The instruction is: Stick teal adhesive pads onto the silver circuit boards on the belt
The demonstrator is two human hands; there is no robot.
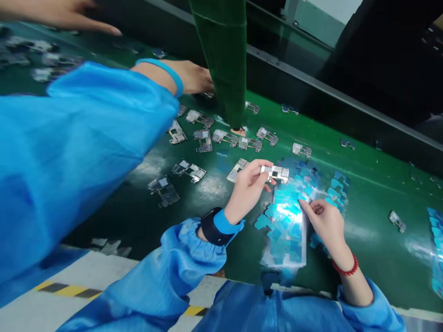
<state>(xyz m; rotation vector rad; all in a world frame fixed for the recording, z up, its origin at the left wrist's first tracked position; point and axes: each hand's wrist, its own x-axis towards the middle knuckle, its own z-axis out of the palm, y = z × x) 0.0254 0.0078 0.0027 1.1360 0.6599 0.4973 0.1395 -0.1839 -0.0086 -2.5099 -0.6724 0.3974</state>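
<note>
My left hand (248,188) pinches a small silver circuit board (276,173) above the green belt (363,193). My right hand (326,221) has its fingers pinched at the edge of a clear sheet of blue stickers (285,228) lying on the belt; whether it grips a sticker I cannot make out. A second silver board (237,169) lies just left of my left hand. I wear blue sleeves, a dark band on the left wrist and a red bead bracelet on the right.
Several more silver boards (204,140) are scattered over the belt. A co-worker's blue sleeve (76,152) and hand (194,77) reach in from the left. Another hand (62,16) is at the top left. A green post (224,60) stands on the belt.
</note>
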